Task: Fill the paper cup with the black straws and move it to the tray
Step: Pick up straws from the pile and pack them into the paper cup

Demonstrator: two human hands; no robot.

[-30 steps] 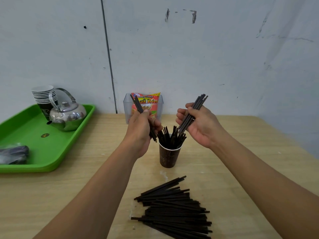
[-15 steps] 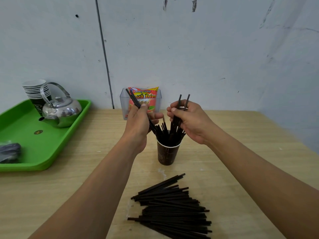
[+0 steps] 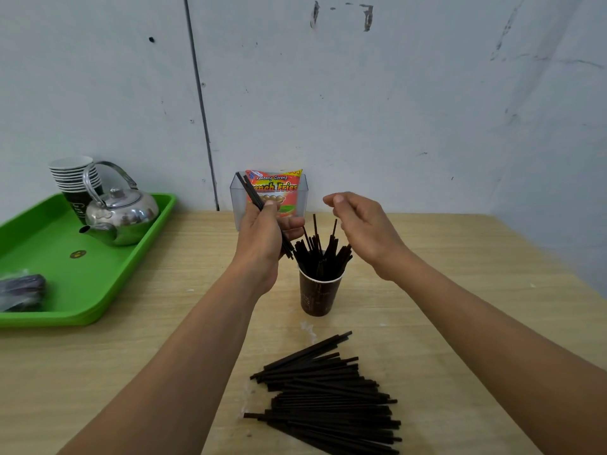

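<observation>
One paper cup (image 3: 318,294) stands upright on the wooden table (image 3: 460,274), between the person's two hands. It is brown with a white rim and holds a dense bunch of black straws in the cup (image 3: 323,254), too many and too crowded to count; two or three stick up higher than the rest. The left hand (image 3: 262,244) is closed around a small bundle of held straws (image 3: 259,205), perhaps three or four, slanting up and away to the left, just beside the cup's rim. The right hand (image 3: 364,229) hovers above and to the right of the cup, fingers loosely curled, holding nothing. Nearer the camera lies one loose pile of straws (image 3: 328,399) on the table, dozens of them. At the left sits one green tray (image 3: 98,290), well apart from the cup, carrying one metal kettle (image 3: 123,215), one stack of cups (image 3: 75,178) and one dark wrapped packet (image 3: 21,292). Against the wall, one clear box (image 3: 238,205) holds one snack bag (image 3: 274,188)
</observation>
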